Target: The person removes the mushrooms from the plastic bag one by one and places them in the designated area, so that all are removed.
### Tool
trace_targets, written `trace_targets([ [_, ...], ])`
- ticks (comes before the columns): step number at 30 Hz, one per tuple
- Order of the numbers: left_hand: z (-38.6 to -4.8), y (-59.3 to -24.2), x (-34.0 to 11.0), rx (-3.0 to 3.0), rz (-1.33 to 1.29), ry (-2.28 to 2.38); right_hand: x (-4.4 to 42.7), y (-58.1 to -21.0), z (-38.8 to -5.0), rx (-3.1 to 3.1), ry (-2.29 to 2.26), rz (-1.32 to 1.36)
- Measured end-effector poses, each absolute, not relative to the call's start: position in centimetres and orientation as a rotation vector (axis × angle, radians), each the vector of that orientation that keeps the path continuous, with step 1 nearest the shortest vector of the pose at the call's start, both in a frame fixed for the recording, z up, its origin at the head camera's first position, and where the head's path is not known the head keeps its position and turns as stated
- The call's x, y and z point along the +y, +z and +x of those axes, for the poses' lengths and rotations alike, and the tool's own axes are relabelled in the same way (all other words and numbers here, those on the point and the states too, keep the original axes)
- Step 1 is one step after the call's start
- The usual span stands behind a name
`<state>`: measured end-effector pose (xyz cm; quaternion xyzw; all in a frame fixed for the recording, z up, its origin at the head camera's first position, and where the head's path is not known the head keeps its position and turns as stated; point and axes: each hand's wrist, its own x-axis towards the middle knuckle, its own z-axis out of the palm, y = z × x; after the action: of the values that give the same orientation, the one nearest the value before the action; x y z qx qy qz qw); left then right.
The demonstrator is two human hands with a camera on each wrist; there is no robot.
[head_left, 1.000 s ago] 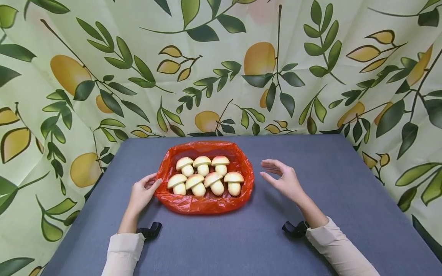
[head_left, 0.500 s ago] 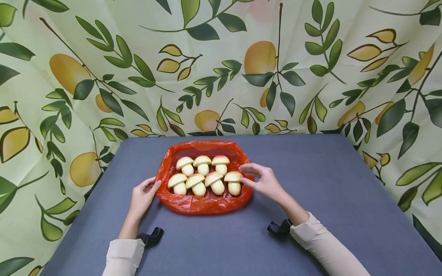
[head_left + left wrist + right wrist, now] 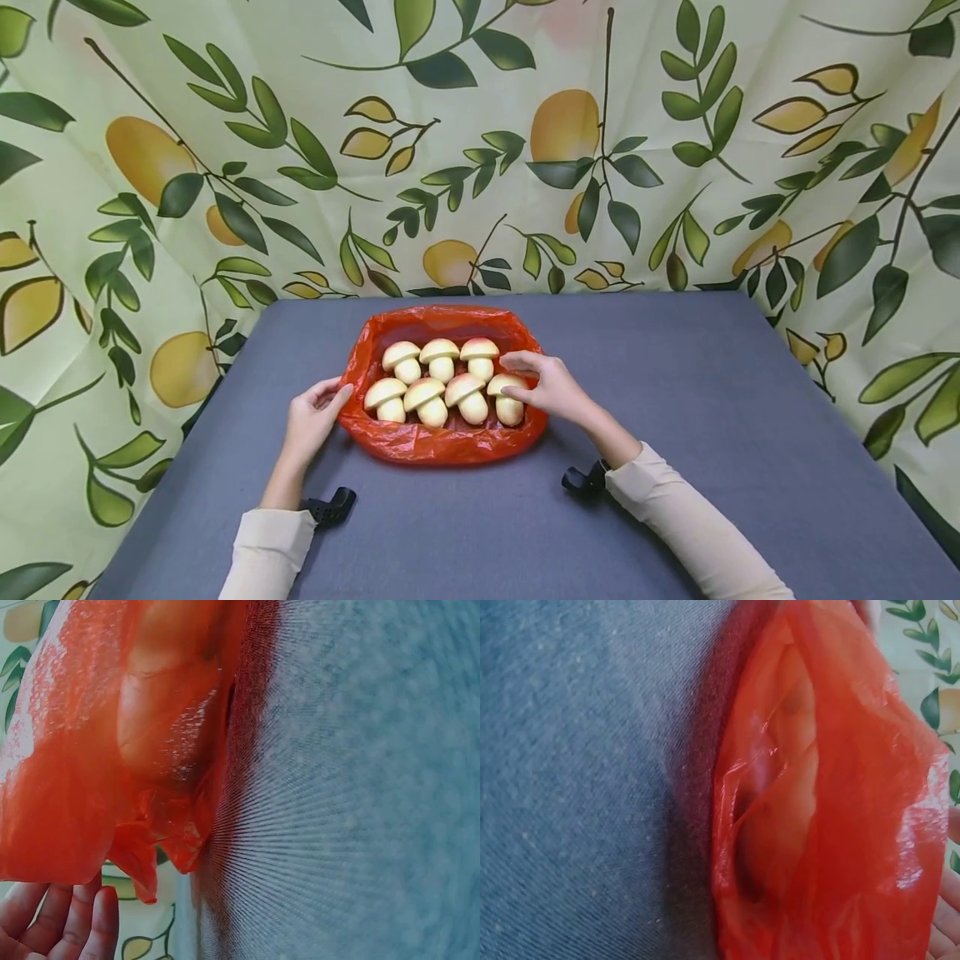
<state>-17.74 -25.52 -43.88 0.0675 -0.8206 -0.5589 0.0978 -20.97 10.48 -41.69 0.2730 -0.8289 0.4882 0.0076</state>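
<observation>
A red plastic bag (image 3: 442,452), its mouth spread wide, lies on the table with several cream mushroom-shaped pieces in two rows inside. My left hand (image 3: 311,421) pinches the bag's left rim, thumb over the edge; in the left wrist view, fingers (image 3: 105,919) show behind the red film. On the other side my right hand (image 3: 555,390) reaches over the right rim. Its thumb lies across the front-row mushroom at the far right (image 3: 510,411), and its other fingers are extended behind the cap. Whether they press on it is hidden. Through the film, the right wrist view shows a pale mushroom shape (image 3: 784,817).
A blue-grey cloth (image 3: 465,542) covers the table. Behind it hangs a curtain (image 3: 480,200) printed with leaves and fruit. Black wrist cameras sit under both wrists, the left camera (image 3: 333,507) and the right camera (image 3: 583,482).
My right hand has moved left from beside the bag, over its right rim, to the front-row mushroom at the far right. My left hand stays at the left rim; the mushrooms have not moved.
</observation>
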Motion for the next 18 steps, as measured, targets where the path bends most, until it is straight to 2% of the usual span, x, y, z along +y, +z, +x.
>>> trace_targets([
  [18,-17.8,-44.2,-25.8,-2.411,0.241,-1.688,11.0,-43.2,-21.8,-2.794,1.251,0.859],
])
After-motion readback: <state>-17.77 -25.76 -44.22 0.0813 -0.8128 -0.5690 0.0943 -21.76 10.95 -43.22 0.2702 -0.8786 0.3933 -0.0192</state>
